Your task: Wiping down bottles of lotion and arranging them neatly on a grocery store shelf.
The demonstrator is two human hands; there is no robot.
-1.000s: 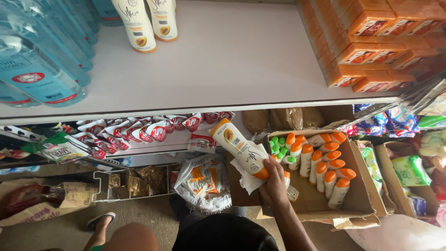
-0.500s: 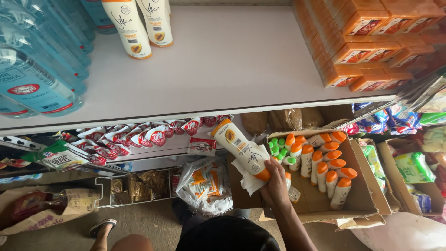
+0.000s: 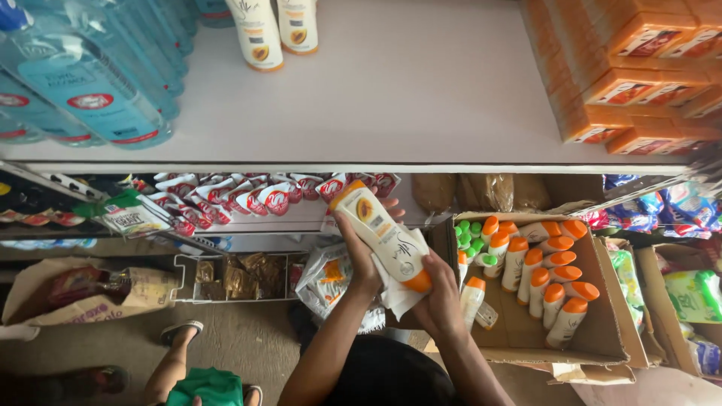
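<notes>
Both hands are working on one lotion tube [image 3: 383, 234]: my left hand [image 3: 359, 256] is wrapping around its side, and my right hand [image 3: 438, 297] is pinching the orange cap end, pressing a white cloth [image 3: 395, 297] against it. I am holding the tube tilted, just below the shelf [image 3: 421, 98]. Two bottles [image 3: 274, 30] are already standing up there; many more tubes are waiting in the box [image 3: 602, 301] beside me, so most remains.
</notes>
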